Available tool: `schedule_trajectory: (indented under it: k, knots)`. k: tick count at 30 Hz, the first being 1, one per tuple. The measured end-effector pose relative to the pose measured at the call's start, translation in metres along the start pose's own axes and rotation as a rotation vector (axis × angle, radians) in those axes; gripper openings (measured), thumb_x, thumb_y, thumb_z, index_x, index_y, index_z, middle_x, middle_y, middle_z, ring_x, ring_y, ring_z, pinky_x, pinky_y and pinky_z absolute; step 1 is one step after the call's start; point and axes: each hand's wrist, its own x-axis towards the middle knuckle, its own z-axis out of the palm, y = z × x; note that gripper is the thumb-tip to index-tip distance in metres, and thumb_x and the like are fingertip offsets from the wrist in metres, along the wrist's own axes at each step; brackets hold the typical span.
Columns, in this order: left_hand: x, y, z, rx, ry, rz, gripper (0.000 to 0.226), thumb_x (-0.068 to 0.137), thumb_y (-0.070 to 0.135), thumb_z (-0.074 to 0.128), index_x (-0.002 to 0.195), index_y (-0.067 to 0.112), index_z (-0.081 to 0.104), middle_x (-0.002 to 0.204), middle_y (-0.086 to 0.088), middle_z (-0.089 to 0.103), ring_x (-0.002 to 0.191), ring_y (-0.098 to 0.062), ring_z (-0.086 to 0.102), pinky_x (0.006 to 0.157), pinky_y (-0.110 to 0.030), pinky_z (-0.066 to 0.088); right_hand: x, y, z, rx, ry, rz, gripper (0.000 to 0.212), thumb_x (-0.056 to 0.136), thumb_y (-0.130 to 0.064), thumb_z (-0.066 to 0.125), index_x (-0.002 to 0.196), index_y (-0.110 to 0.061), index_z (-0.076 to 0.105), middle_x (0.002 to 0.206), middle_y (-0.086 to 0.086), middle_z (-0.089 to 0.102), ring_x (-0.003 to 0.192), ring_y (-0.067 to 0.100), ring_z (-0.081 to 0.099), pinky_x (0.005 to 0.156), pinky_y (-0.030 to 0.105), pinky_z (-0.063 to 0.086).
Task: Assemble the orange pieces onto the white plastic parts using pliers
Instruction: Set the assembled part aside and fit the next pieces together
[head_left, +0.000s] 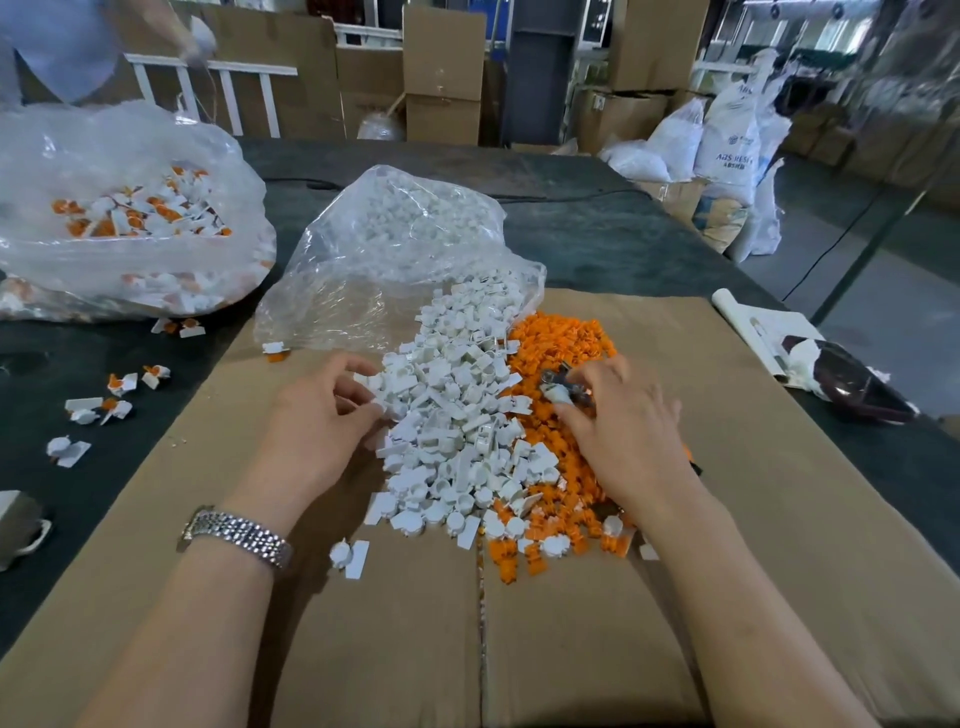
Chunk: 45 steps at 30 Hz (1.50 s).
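Head view: early stage, judging by large loose white parts (447, 415) and orange pieces (561, 343) mid-frame, finished ones bagged (130, 208) upper left; left hand (322, 415) pinches white part, right hand (618, 421) grips pliers (563, 387).

Printed white sack beside the table.
A white sack (727, 150) at the right carries partly legible lettering, apparently "ABS RESIN"; smaller print below is unreadable.

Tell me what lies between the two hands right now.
In the head view, the white pile fills the stretch between the left hand and the right hand, which grips pliers over the orange pile.
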Motion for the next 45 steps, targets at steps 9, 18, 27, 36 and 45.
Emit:
schedule_trajectory:
  k: [9,18,27,36,45]
  knots:
    - [-0.004,0.002,0.000,-0.618,-0.111,-0.130,0.023,0.097,0.001,0.064,0.103,0.018,0.077,0.084,-0.009,0.076,0.073,-0.019,0.075,0.067,-0.021,0.059,0.007,-0.018,0.003,-0.189,-0.195,-0.273,0.023,0.100,-0.039,0.059,0.120,-0.036,0.068,0.118,-0.011,0.065,0.118,0.018,0.041,0.089,0.043,0.029]
    - [-0.002,0.008,0.001,-1.048,-0.328,-0.231,0.025,0.077,0.007,0.071,0.098,0.011,0.083,0.078,-0.013,0.074,0.069,-0.015,0.073,0.063,-0.018,0.059,0.012,-0.019,0.003,-0.211,-0.089,-0.250,0.023,0.105,-0.036,0.049,0.106,-0.028,0.070,0.102,-0.006,0.069,0.107,0.020,0.056,0.094,0.039,0.039]
    - [-0.005,0.012,0.000,-1.219,-0.479,-0.270,0.030,0.079,-0.007,0.067,0.106,0.000,0.079,0.094,-0.019,0.076,0.082,-0.022,0.077,0.069,-0.021,0.061,-0.006,-0.049,-0.035,0.851,-0.074,-0.210,0.004,0.093,-0.024,0.073,0.096,-0.023,0.076,0.087,-0.012,0.074,0.082,0.001,0.068,0.072,0.010,0.051]
    - [-0.011,0.019,0.000,-1.127,-0.535,-0.168,0.023,0.084,0.002,0.066,0.101,0.006,0.082,0.084,-0.015,0.075,0.075,-0.019,0.075,0.066,-0.022,0.061,-0.013,-0.074,-0.031,0.628,-0.046,-0.347,0.005,0.097,-0.022,0.067,0.098,-0.019,0.071,0.096,-0.007,0.065,0.091,0.007,0.060,0.086,0.030,0.049]
    - [-0.015,0.023,0.002,-1.109,-0.540,-0.136,0.021,0.089,0.010,0.062,0.100,0.005,0.080,0.078,-0.014,0.071,0.065,-0.018,0.069,0.060,-0.022,0.057,-0.017,-0.074,-0.027,0.540,0.006,-0.393,0.006,0.097,-0.022,0.065,0.098,-0.018,0.069,0.095,-0.006,0.063,0.088,0.009,0.059,0.089,0.040,0.049]
